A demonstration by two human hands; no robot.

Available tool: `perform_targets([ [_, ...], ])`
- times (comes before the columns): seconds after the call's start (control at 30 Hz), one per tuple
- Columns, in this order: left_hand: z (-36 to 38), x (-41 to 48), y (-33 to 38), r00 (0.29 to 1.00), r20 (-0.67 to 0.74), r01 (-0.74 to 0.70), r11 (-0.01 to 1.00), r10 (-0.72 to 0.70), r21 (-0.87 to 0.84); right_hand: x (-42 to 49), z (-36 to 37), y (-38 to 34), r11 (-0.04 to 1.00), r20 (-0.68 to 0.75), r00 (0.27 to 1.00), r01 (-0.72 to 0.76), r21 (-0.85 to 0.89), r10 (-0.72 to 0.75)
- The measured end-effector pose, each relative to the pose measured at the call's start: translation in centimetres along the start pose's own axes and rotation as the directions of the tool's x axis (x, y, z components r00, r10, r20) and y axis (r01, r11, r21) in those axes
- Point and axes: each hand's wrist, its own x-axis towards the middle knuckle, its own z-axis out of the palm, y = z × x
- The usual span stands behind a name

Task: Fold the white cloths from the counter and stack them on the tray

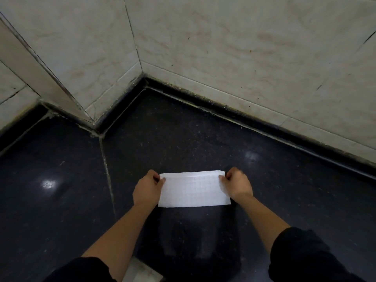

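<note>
White cloth (194, 190): one, with a faint grid pattern. It lies flat on the dark speckled surface (183, 135), close to the near edge and well apart from the walls. It forms a wide rectangle. Along its far edge a narrow band sits slightly offset from the layer beneath, so it appears doubled over.

Hands: two, both bare.
- The left hand (147, 190) is at the cloth's far left corner, where its fingers (160, 179) are curled and pinch the corner.
- The right hand (237, 185) is at the far right corner, pinching it in the same way with its knuckles raised.
- Both forearms reach in from the bottom of the view, one on each side of the cloth.

Sleeves: two, both black, the left sleeve (81, 270) and the right sleeve (305, 257), each ending above the forearm.

Surface details:
- One pale seam (106, 174) runs from the wall corner toward the viewer, left of the left hand.
- Two light reflections (48, 183) show, one to the far left and one behind the right hand.

Walls: pale marbled wall tiles (244, 58) meet in a corner behind the surface, with a dark upstand along their base.

Pale object (142, 270): one, at the bottom edge between the arms. It cannot be identified.
</note>
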Motion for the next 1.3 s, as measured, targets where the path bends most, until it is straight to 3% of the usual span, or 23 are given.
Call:
perform_targets([
  [0.2, -0.1, -3.2, -0.9, 0.994, -0.043, -0.097, 0.994, 0.099, 0.046, -1.8, -1.4, 1.4, 0.999, -0.049, 0.999, 0.024, 0.042, -0.022],
  [0.37, 1.0, -5.7, -3.1, 0.999, 0.041, -0.007, 0.995, 0.004, 0.095, -4.7, -0.6, 3.1, 0.997, 0.129, 0.989, -0.075, 0.031, 0.07],
  [0.53, 1.0, -5.9, -3.2, 0.998, 0.048, 0.028, 1.0, -0.028, 0.013, -5.8, 0.8, 3.2, 0.993, 0.093, 0.992, -0.087, 0.077, 0.08],
  [0.73, 1.0, -6.1, -3.1, 0.996, 0.067, 0.072, 0.995, -0.067, -0.07, -5.7, 1.5, 2.6, 0.94, 0.094, 0.97, -0.239, 0.242, 0.222],
  [0.8, 0.8, -6.1, -3.2, 0.996, 0.07, 0.072, 0.988, -0.062, -0.138, -5.8, 1.7, 2.2, 0.882, 0.107, 0.954, -0.299, 0.365, 0.279],
  [0.93, 0.8, -6.5, -4.0, 0.997, 0.062, -0.035, 0.959, 0.054, -0.281, -6.1, 1.3, 1.4, 0.575, 0.203, 0.895, -0.415, 0.705, 0.396],
  [1.0, 0.9, -6.4, -4.5, 0.992, 0.073, -0.08, 0.952, 0.106, -0.296, -6.3, 1.1, 0.9, 0.508, 0.213, 0.886, -0.418, 0.753, 0.412],
  [1.07, 1.0, -6.2, -4.9, 0.985, 0.096, -0.108, 0.951, 0.141, -0.289, -6.5, 1.1, 0.1, 0.601, 0.116, 0.916, -0.343, 0.722, 0.384],
  [1.17, 0.9, -5.7, -5.1, 0.981, 0.149, -0.06, 0.93, 0.122, -0.362, -7.4, 1.4, -2.0, 0.815, -0.047, 0.979, -0.137, 0.564, 0.197],
  [1.3, 1.0, -5.1, -5.3, 0.974, 0.198, -0.008, 0.899, 0.105, -0.438, -8.5, 3.2, -4.8, 0.848, 0.05, 0.999, -0.043, 0.528, 0.019],
])
